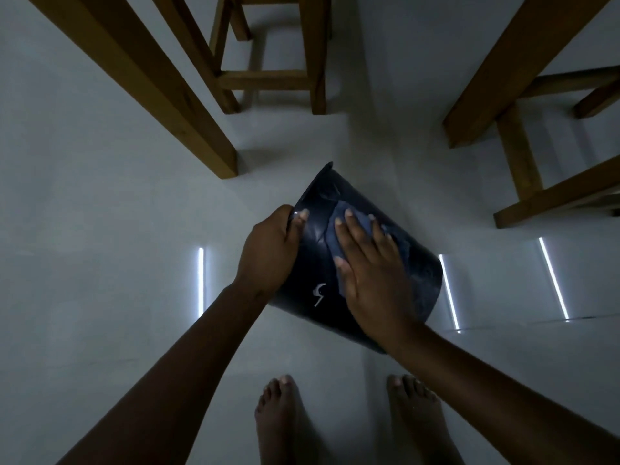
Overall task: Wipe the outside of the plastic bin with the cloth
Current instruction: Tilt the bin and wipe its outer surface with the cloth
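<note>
The person stands barefoot on a pale floor (100, 263), bent over a dark plastic bin (419, 276) that is held tilted on its side above the floor, just in front of the feet (278, 421). The bin's rim points away from the person and toward the left; its closed base faces the right. A small white mark (319, 294) shows on the near part of the bin's wall.

Left arm: extended forward and nearly straight, forearm rising from the lower left. The left hand (268, 250) clamps the bin at its rim, thumb (298, 219) lying on the outer wall, the other fingers wrapped over the edge and hidden from sight.

Right arm: extended forward from the lower right, wrist slightly bent. The right hand (369, 273) lies flat, palm down, on the upper side of the bin's outer wall. The fingers are spread and straight, pressing a dark blue cloth (339, 226) against the plastic. The cloth protrudes beyond the fingertips and along the thumb side of the hand; the rest is covered by the palm. The hand presses on the cloth rather than closing around it.

Wooden furniture legs (161, 88) stand on the floor beyond the bin, left and right. Thin bright strips of light (200, 283) reflect off the floor on both sides of the bin.
</note>
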Motion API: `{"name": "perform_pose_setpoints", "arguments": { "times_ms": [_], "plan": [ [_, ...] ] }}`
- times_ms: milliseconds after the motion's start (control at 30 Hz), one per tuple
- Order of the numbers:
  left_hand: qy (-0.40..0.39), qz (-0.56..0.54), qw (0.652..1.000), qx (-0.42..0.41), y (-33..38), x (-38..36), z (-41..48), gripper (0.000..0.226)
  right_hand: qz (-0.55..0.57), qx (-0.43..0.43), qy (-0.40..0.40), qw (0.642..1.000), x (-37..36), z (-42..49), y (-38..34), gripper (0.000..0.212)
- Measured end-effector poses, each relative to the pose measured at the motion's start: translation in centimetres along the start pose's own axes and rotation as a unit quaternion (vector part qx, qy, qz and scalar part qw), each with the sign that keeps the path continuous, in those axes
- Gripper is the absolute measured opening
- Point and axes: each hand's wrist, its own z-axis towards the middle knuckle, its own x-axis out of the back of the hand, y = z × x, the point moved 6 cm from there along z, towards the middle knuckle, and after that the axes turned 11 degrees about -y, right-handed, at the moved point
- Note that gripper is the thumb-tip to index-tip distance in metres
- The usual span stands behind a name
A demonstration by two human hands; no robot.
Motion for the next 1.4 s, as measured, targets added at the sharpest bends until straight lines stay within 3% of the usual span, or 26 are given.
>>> {"name": "perform_pose_setpoints", "arguments": {
  "times_ms": [100,233,300,367,500,667,767,900,1067,1167,1267,1333,1400],
  "plan": [
    [-0.004,-0.003,1.0,-0.009,0.2,-0.1,0.5,0.038,-0.001,0.003,-0.014,1.0,0.4,2.4,1.3,0.054],
    [-0.011,0.003,1.0,-0.011,0.5,0.0,1.5,0.04,0.086,-0.07,-0.001,0.994,2.2,4.2,4.7,0.055],
    [-0.011,0.002,1.0,-0.006,0.3,-0.2,1.6,0.041,0.014,-0.065,0.022,0.998,1.7,1.5,3.6,0.052],
    [-0.01,0.005,1.0,0.003,-0.1,-0.3,1.4,0.041,-0.046,-0.037,-0.006,0.998,0.1,-1.2,1.4,0.054],
    [-0.007,-0.002,1.0,-0.001,0.0,-0.2,1.0,0.042,-0.075,0.019,-0.037,0.996,-0.6,0.6,0.4,0.055],
    [-0.014,-0.011,1.0,0.001,0.2,-0.1,1.2,0.042,0.032,-0.098,0.015,0.995,1.1,2.8,4.1,0.057],
    [-0.009,-0.008,1.0,0.008,-0.2,-0.4,1.3,0.042,-0.064,-0.069,-0.002,0.996,-1.0,-1.4,1.0,0.056],
    [0.002,-0.003,1.0,-0.002,0.0,-0.4,1.4,0.039,-0.078,0.017,-0.023,0.997,-1.3,-0.1,-0.5,0.054],
    [-0.006,0.0,1.0,0.001,0.5,-0.2,1.4,0.04,0.055,-0.06,-0.004,0.997,1.2,4.0,3.7,0.059],
    [-0.01,-0.002,1.0,0.009,0.0,-0.4,1.2,0.038,-0.021,-0.061,0.011,0.998,0.1,0.6,2.5,0.056],
    [-0.006,-0.007,1.0,0.009,-0.4,-0.5,1.2,0.039,-0.075,-0.005,-0.018,0.997,-2.3,-2.7,-0.5,0.059],
    [-0.004,-0.01,1.0,0.007,-0.3,-0.5,1.2,0.04,-0.09,0.03,-0.025,0.995,-1.8,-1.3,-0.8,0.057],
    [-0.008,-0.008,1.0,0.002,0.0,-0.5,1.4,0.041,-0.07,0.012,-0.014,0.997,-0.5,1.3,0.0,0.053]
  ]
}}
